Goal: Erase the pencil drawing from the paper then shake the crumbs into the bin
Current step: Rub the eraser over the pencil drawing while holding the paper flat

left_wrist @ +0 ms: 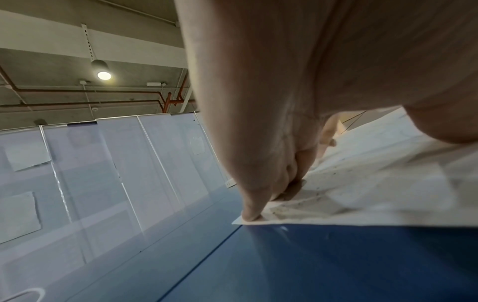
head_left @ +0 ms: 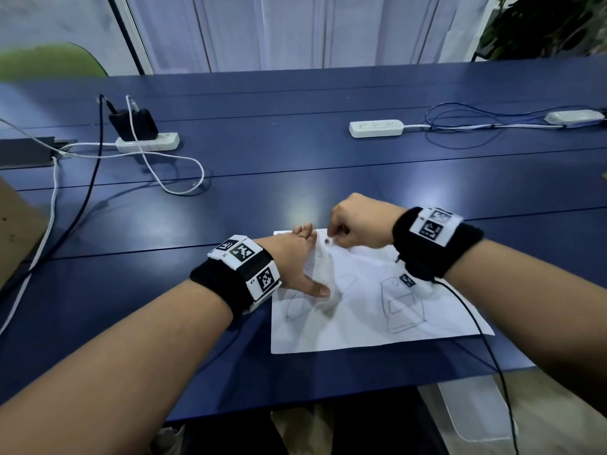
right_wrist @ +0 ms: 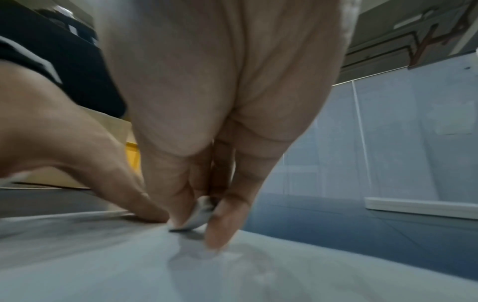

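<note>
A white paper (head_left: pixel 361 323) with faint pencil drawings (head_left: pixel 404 307) lies on the blue table (head_left: pixel 295 159) near its front edge. My left hand (head_left: pixel 305 257) presses flat on the paper's far left part, fingers straight; the fingertips (left_wrist: pixel 252 214) sit at its corner. Dark crumbs (left_wrist: pixel 297 202) speckle the paper (left_wrist: pixel 375 183) there. My right hand (head_left: pixel 341 234) pinches a small white eraser (right_wrist: pixel 196 214) between thumb and fingers, its tip down on the paper (right_wrist: pixel 129 255) at the far edge, right beside my left hand (right_wrist: pixel 77 153).
A translucent bin (head_left: pixel 476 412) stands on the floor below the table's front edge, at the right. Two white power strips (head_left: pixel 376 128) (head_left: pixel 147 142), a black charger (head_left: pixel 133 124) and loose cables (head_left: pixel 170 178) lie farther back. Cardboard (head_left: pixel 16 231) sits at the left edge.
</note>
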Demonstrator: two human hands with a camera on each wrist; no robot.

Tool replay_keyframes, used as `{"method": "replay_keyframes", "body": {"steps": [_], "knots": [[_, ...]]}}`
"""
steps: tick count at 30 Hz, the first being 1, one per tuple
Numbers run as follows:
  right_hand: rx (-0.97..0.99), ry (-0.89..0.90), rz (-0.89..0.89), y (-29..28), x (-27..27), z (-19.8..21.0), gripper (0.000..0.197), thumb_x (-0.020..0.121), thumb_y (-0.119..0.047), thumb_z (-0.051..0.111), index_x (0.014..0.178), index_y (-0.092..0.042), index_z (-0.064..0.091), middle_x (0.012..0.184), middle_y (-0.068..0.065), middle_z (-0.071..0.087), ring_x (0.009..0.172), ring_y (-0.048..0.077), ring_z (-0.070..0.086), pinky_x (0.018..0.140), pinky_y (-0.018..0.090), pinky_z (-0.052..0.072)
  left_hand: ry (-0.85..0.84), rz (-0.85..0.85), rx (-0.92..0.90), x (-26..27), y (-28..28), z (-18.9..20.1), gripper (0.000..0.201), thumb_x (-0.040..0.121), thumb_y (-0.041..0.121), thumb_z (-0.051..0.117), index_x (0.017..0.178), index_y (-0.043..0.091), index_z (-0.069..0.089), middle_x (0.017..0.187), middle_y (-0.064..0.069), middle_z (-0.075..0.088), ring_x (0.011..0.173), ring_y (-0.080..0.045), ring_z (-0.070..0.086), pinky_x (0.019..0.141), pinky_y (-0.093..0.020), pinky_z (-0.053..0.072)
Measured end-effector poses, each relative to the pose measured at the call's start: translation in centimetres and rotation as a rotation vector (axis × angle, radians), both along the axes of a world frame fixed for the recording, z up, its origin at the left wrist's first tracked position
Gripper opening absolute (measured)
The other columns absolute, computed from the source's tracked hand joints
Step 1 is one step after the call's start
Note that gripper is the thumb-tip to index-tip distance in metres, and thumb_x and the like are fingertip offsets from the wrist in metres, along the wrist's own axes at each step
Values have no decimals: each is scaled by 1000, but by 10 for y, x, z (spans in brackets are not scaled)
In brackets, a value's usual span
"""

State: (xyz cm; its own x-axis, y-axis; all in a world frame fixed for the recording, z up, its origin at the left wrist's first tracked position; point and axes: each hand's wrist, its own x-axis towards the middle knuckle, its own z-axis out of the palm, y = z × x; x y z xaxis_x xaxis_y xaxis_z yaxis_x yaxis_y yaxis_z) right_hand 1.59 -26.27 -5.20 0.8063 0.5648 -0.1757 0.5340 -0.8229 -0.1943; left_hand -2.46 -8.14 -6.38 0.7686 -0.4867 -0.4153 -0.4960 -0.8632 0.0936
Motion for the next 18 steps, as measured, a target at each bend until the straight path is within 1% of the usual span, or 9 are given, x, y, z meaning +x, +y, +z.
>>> {"method": "replay_keyframes", "body": {"steps": [3, 5, 9, 10, 11, 13, 14, 16, 18], "knots": [[2, -23, -63, 3, 15, 2, 18, 81, -19, 64, 93, -14, 77, 89, 4, 75, 84, 23, 67, 79, 31, 53, -7, -1, -2, -1, 0, 1, 121, 75, 70, 62, 154, 4, -2, 162, -10, -6, 150, -20, 0, 118, -31, 12], [-8, -29, -31, 1, 9, 0, 19, 81, -18, 64, 94, -14, 78, 89, 2, 73, 83, 23, 66, 76, 29, 50, -1, 0, 1, 0, 1, 0, 122, 75, 71, 61, 154, 4, -4, 162, -10, -8, 150, -19, -2, 119, -30, 10], [-5, 43, 90, -6, -19, -1, 20, 80, -17, 65, 96, -17, 77, 81, -11, 56, 74, 12, 54, 71, 23, 40, 7, 1, 3, 2, 2, -3, 124, 75, 72, 61, 153, 4, -7, 162, -10, -11, 150, -19, -4, 119, -29, 8], [-17, 52, 89, -6, -20, 0, 20, 80, -18, 66, 96, -18, 77, 80, -11, 57, 74, 12, 54, 71, 24, 41, 4, 1, 2, 2, 2, -3, 124, 74, 72, 61, 153, 4, -7, 162, -10, -11, 150, -19, -4, 119, -29, 9], [-30, 38, 75, -4, -17, 1, 19, 80, -19, 65, 95, -17, 77, 81, -9, 62, 75, 14, 57, 72, 26, 45, 1, 1, 1, 1, 2, -3, 124, 74, 72, 61, 153, 4, -6, 162, -9, -10, 150, -19, -4, 119, -30, 10], [-33, -6, 1, -2, -3, 1, 18, 81, -19, 64, 93, -15, 77, 84, 1, 72, 78, 21, 64, 75, 31, 52, -3, 1, 8, 1, 1, -3, 124, 74, 72, 61, 154, 4, -5, 162, -9, -10, 150, -19, -3, 119, -31, 10], [-18, -10, -37, -1, 3, 2, 18, 81, -19, 63, 92, -15, 77, 85, 4, 74, 79, 22, 66, 77, 32, 54, 0, 3, 13, 1, 1, -3, 124, 74, 73, 61, 154, 5, -6, 162, -9, -11, 150, -18, -4, 119, -31, 10], [2, -9, -68, -1, 11, 2, 17, 82, -19, 64, 93, -15, 77, 88, 3, 74, 82, 22, 67, 78, 32, 53, 1, 4, 24, 1, 0, -2, 125, 73, 74, 60, 154, 6, -6, 162, -8, -11, 150, -18, -4, 119, -32, 10], [0, -19, -34, -3, 5, 2, 18, 82, -18, 64, 95, -15, 77, 90, 1, 71, 83, 21, 64, 75, 26, 47, -2, 1, 26, 2, 0, -2, 124, 74, 73, 60, 154, 5, -6, 162, -8, -11, 150, -19, -3, 119, -32, 10]]}}
